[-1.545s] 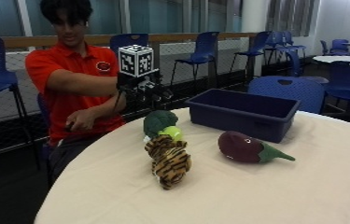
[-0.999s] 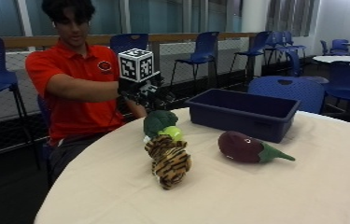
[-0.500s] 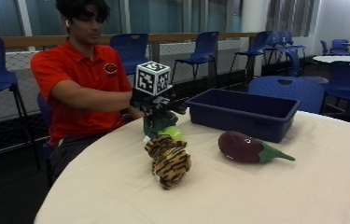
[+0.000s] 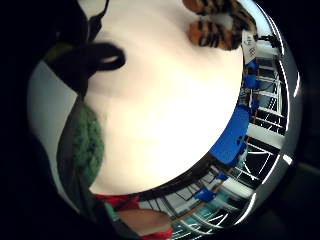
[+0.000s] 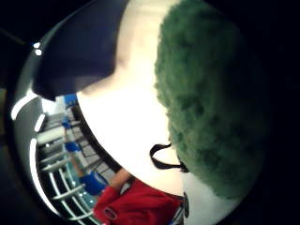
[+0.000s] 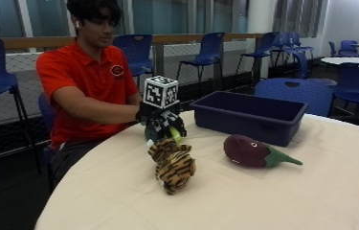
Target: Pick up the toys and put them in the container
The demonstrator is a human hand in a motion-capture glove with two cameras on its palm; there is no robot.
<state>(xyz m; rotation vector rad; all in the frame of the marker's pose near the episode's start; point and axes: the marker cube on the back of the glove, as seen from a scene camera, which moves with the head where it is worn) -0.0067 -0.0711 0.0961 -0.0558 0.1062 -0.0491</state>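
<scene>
Gripping one green toy (image 5: 211, 98), the grip (image 6: 161, 123) leaves one tiger (image 6: 173, 165), one eggplant (image 6: 252, 151), one container (image 6: 246, 115).

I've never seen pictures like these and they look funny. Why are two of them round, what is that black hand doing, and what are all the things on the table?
There is no machine here. A person at a table wears a black glove on the right hand. The two round pictures come from tiny cameras on that hand's palm, so they look out at whatever is near it. The ordinary picture is from a camera across the table.

On the round table with the cream cloth lie a striped orange tiger soft toy, a dark purple plush eggplant with a green stem and a deep blue plastic container.

The gloved hand has come down on a fuzzy green soft toy. That toy fills one round picture, so it is very close. I cannot tell whether the fingers grip it.
</scene>
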